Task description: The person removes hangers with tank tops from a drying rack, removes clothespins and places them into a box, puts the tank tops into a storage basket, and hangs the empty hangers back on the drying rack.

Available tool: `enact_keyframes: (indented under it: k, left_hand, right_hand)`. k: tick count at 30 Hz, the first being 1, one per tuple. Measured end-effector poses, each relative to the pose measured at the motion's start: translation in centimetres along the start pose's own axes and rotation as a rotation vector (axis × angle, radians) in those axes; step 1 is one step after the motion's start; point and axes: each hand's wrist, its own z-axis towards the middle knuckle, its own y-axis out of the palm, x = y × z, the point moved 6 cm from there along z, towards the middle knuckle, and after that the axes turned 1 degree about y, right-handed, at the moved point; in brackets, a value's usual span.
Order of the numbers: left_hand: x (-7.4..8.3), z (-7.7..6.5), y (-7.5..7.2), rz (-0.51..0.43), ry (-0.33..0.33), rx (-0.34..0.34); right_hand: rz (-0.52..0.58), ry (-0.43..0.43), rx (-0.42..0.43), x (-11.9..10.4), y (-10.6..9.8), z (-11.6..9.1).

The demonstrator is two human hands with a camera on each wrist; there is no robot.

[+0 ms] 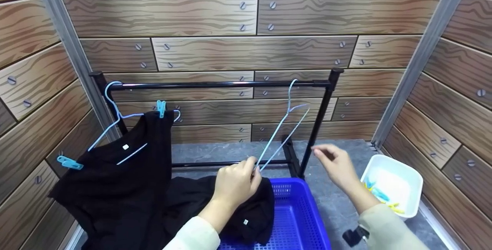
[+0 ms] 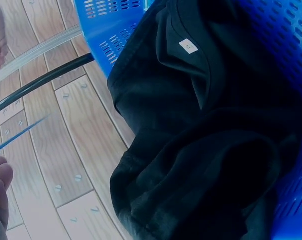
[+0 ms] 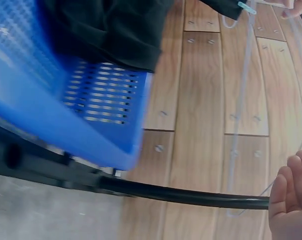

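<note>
See a black top (image 1: 130, 188) hanging at the left end of the black rack (image 1: 200, 85) on a blue hanger (image 1: 116, 107), with turquoise pegs (image 1: 161, 109) at both shoulders. Low in front of the rack, find a second black garment (image 1: 250, 207) with a small white label (image 1: 245, 222), bunched in a blue basket (image 1: 314, 219). Right of the rack's middle, notice the left hand (image 1: 235, 180) grasping the lower part of a bare hanger (image 1: 272, 138) hooked over the rack's bar near its right end. Just right of the rack's right post (image 1: 318, 123), spot the right hand (image 1: 340, 166) raised and released, with loosely bent fingers. Farther right of the rack, see a white tub (image 1: 417, 180) containing blue and yellow pegs (image 1: 379, 194).
</note>
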Motion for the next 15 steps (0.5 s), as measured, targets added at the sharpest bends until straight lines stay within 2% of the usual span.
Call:
enact_keyframes:
  k: [7,15]
  left_hand:
    - [-1.4,0.5,-0.7,0.011,-0.026,0.017]
    - [-4.0,1.1,-2.1,0.050,-0.088,0.019]
  right_hand:
    - [-0.096,-0.081,0.023,-0.9,-0.1,3.5]
    - [-0.208,-0.185,0.072,-4.1,-0.5,6.7]
